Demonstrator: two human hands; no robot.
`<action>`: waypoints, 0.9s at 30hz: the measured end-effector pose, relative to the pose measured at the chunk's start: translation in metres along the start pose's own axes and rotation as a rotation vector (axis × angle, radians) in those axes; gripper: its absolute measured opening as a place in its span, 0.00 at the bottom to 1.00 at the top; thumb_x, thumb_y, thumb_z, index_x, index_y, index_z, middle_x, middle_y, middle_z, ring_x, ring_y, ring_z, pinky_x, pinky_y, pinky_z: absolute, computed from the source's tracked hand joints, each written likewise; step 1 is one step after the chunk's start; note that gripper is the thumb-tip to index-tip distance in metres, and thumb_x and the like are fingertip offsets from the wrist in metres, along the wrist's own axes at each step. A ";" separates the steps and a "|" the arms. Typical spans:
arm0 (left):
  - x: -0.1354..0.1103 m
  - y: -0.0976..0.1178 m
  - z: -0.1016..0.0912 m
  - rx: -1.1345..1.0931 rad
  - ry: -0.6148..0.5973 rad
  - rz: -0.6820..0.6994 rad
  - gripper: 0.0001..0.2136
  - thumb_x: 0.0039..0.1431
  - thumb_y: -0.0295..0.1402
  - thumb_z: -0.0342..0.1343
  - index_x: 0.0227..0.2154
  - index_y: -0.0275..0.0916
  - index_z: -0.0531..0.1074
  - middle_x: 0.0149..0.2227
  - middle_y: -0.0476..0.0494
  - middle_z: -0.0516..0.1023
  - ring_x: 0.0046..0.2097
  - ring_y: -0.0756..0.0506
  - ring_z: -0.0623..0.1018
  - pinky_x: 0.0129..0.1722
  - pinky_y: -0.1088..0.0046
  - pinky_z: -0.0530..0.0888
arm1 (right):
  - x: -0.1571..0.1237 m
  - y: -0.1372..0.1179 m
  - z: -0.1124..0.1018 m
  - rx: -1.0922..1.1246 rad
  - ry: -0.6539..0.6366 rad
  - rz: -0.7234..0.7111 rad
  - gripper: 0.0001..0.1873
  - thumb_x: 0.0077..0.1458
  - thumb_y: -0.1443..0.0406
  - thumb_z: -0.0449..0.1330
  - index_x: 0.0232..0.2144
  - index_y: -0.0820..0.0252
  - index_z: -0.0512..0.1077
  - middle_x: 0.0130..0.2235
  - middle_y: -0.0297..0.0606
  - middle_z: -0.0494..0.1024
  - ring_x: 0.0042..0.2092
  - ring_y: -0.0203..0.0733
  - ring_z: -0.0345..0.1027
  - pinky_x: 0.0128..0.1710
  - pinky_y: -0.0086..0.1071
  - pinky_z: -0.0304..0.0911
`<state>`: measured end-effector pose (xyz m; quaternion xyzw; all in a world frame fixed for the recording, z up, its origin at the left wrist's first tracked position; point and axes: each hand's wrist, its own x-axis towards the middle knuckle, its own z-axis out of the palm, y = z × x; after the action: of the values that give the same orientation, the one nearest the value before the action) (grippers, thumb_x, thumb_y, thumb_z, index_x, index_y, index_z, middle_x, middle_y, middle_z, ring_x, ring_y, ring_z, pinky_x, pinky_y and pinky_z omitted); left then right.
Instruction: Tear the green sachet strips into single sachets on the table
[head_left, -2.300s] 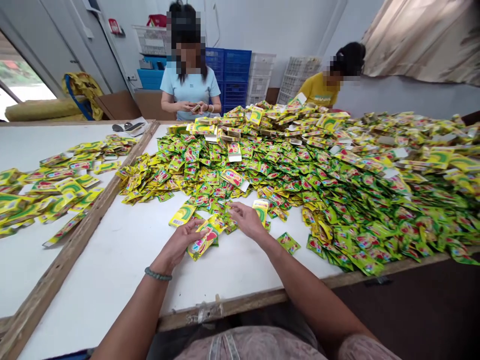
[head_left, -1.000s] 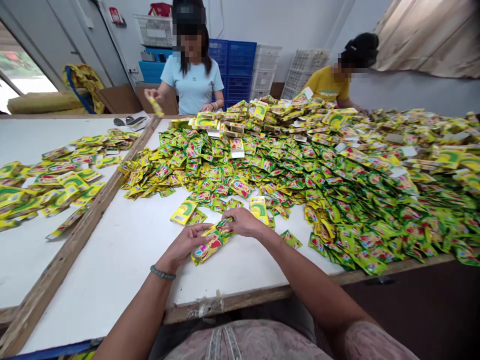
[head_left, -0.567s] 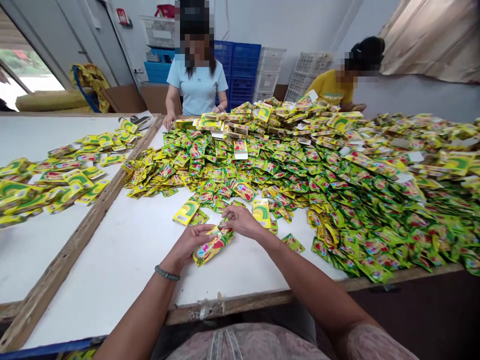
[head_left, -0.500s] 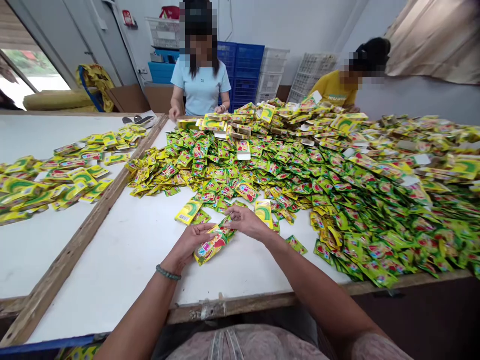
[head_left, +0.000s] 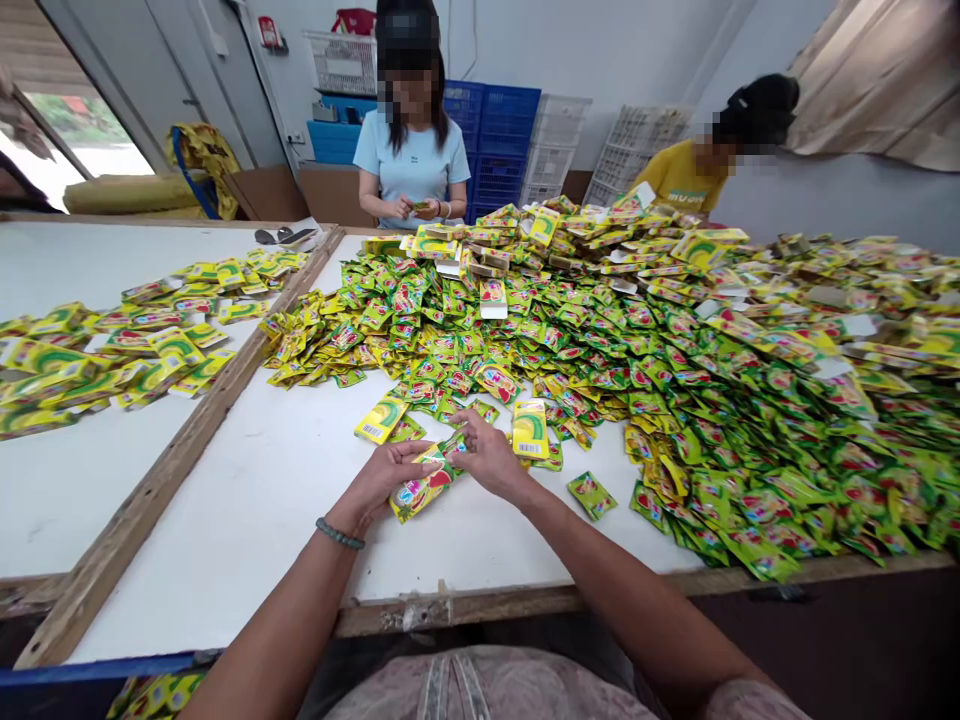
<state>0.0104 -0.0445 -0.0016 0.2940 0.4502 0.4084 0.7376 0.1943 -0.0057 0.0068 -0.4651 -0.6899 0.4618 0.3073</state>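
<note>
My left hand [head_left: 388,474] is closed round a small yellow candy box [head_left: 418,494], tilted just above the white tabletop. At the box's upper right end, my right hand [head_left: 489,456] pinches a green sachet [head_left: 453,443]. Whether the sachet's edge is inside the box is hidden by my fingers. One yellow box [head_left: 381,418] lies beyond my left hand and another box [head_left: 529,428] just right of my right hand. A loose green sachet [head_left: 592,495] rests near my right forearm.
A large heap of green sachets [head_left: 600,350] spreads across the table, with yellow boxes [head_left: 517,232] piled behind. A wooden divider [head_left: 187,440] separates more boxes [head_left: 176,345] on the left. Two people work opposite, one in a light blue shirt [head_left: 412,160], one in yellow [head_left: 679,180].
My right hand's fingers have closed in on the sachet at the box end. Across the table, the person in blue has brought both hands together around a small item.
</note>
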 end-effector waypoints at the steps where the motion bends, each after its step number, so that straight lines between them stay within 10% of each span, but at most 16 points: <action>1: 0.000 0.000 0.000 -0.008 0.011 -0.002 0.20 0.38 0.27 0.68 0.39 0.34 0.74 0.34 0.41 0.81 0.30 0.47 0.79 0.31 0.74 0.75 | -0.001 0.001 -0.002 0.106 -0.012 0.019 0.26 0.41 0.68 0.62 0.45 0.55 0.62 0.31 0.29 0.68 0.28 0.32 0.61 0.29 0.27 0.59; 19: -0.003 -0.001 0.003 -0.003 0.027 0.108 0.18 0.42 0.34 0.66 0.38 0.34 0.75 0.30 0.44 0.80 0.30 0.48 0.78 0.33 0.75 0.73 | -0.009 -0.018 0.020 0.334 -0.200 0.049 0.35 0.47 0.68 0.60 0.56 0.50 0.52 0.32 0.31 0.75 0.33 0.37 0.72 0.33 0.31 0.67; 24: -0.015 0.012 0.004 0.235 -0.079 0.113 0.21 0.43 0.36 0.66 0.43 0.39 0.73 0.41 0.43 0.79 0.40 0.44 0.77 0.41 0.73 0.73 | -0.005 -0.017 0.029 0.308 -0.062 0.040 0.35 0.46 0.69 0.61 0.56 0.52 0.55 0.30 0.30 0.75 0.30 0.36 0.71 0.33 0.32 0.68; 27: -0.035 0.035 -0.023 0.423 0.139 0.146 0.20 0.38 0.37 0.68 0.38 0.38 0.75 0.34 0.45 0.80 0.32 0.46 0.77 0.30 0.76 0.73 | -0.008 -0.014 0.011 0.087 0.053 -0.087 0.29 0.50 0.65 0.59 0.54 0.52 0.58 0.40 0.37 0.76 0.40 0.39 0.71 0.42 0.37 0.66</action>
<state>-0.0312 -0.0559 0.0321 0.4450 0.5528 0.3768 0.5954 0.1830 -0.0191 0.0154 -0.4327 -0.6804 0.4653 0.3651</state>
